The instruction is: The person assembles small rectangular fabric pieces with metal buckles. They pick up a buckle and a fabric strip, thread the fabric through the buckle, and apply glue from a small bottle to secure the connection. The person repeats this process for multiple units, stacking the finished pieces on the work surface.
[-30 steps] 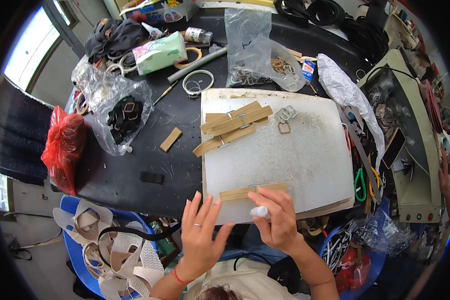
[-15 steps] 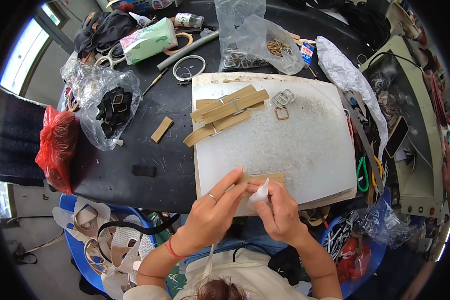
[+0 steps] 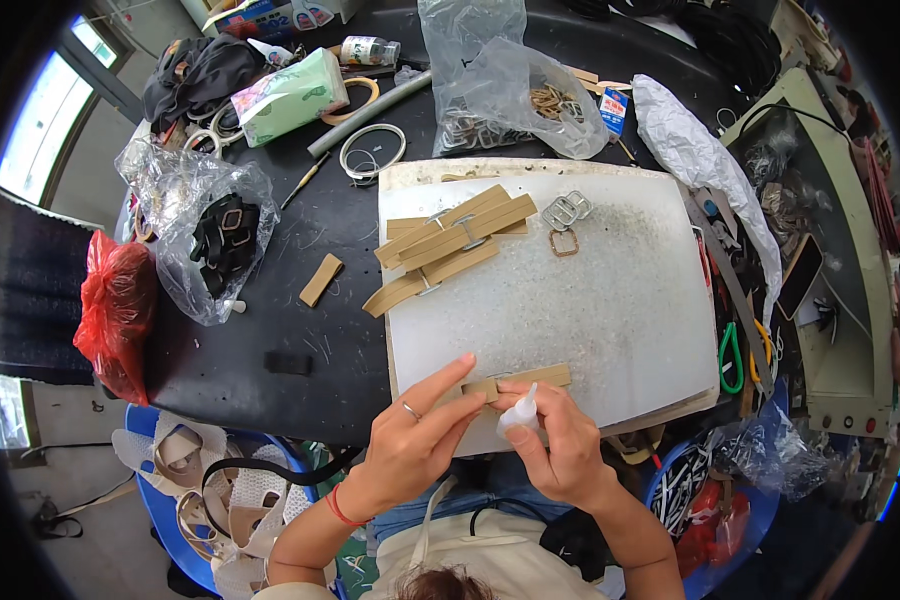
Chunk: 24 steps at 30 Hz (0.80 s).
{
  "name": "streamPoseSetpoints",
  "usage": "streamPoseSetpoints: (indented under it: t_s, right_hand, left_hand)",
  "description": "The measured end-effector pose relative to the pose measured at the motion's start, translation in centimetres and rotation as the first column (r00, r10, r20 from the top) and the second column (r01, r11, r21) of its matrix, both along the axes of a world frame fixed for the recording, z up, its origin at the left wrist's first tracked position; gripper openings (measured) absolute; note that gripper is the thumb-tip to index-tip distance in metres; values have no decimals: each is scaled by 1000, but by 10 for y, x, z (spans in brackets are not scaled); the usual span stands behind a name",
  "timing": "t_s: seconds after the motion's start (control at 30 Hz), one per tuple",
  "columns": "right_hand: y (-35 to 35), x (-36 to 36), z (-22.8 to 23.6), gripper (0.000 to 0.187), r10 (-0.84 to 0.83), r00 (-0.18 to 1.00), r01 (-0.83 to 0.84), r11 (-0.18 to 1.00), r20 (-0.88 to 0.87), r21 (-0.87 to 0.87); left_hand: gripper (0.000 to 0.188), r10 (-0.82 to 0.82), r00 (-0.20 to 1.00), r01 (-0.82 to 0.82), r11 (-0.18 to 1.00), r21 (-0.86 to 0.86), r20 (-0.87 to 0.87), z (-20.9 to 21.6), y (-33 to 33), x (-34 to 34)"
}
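In my right hand (image 3: 560, 440) is a small white squeeze bottle (image 3: 518, 414) with a pointed nozzle tilted up; its contents do not show. The same hand's fingertips rest on a short tan strap (image 3: 540, 379) at the front of the white board (image 3: 610, 330). My left hand (image 3: 420, 425) has its index finger stretched out and apart, while another fingertip touches the strap's left end (image 3: 485, 388); its thumb is mostly hidden. Farther up the board lie several tan straps (image 3: 460, 235) with metal buckles, beside loose silver buckles (image 3: 567, 208) and a brownish square buckle (image 3: 564, 243).
On the black table are a loose tan piece (image 3: 321, 280), a dark patch (image 3: 288, 362), a red bag (image 3: 116, 315) and a clear bag of black straps (image 3: 232, 230). A buckle bag (image 3: 480, 125) stands behind. Green-handled scissors (image 3: 731, 358) lie right. Blue tubs (image 3: 170, 520) flank me below.
The view has shifted slightly. My left index finger has lifted off the strap's end, which now shows more plainly. The bottle in my right hand has moved down a little.
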State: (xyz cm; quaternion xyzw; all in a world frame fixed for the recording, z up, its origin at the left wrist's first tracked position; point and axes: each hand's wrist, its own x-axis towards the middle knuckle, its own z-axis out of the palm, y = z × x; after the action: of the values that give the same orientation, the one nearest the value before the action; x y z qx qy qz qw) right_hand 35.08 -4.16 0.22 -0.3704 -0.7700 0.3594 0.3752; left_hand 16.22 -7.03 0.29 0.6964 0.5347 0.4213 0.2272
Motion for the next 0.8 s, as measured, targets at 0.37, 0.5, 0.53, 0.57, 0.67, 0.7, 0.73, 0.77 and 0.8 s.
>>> streamPoseSetpoints:
  t_s: [0.37,0.5,0.53,0.57,0.67,0.7,0.73,0.77,0.8]
  right_hand:
    - [-4,30,14,34,-249,966,232,952,-69,-198]
    - [-7,31,22,38,-187,967,177,982,173,71]
    - [-8,29,21,39,-190,966,179,981,174,76]
    - [-9,27,20,40,-192,966,181,980,175,81]
    - [-7,19,20,40,-150,968,123,983,201,140]
    - [-6,17,20,39,-148,966,121,983,214,135]
    - [-5,16,21,39,-147,963,120,984,227,130]
    - [-5,16,21,38,-146,960,118,985,239,124]
    - [-5,17,22,38,-169,950,137,981,262,136]
  left_hand:
    - [31,59,991,-36,982,186,-120,-4,2,3]
    - [31,94,995,-87,976,199,-28,-9,-2,4]
    - [30,96,995,-89,974,206,-21,-10,-2,5]
    - [28,98,995,-92,973,213,-15,-12,-1,6]
    - [28,91,996,-83,970,229,-24,-14,-1,6]
    - [28,91,996,-83,970,230,-25,-14,-1,6]
    - [28,91,995,-83,970,230,-26,-14,-1,6]
    - [28,91,995,-83,970,230,-26,-14,-1,6]
    - [27,93,995,-85,969,233,-26,-14,-1,6]
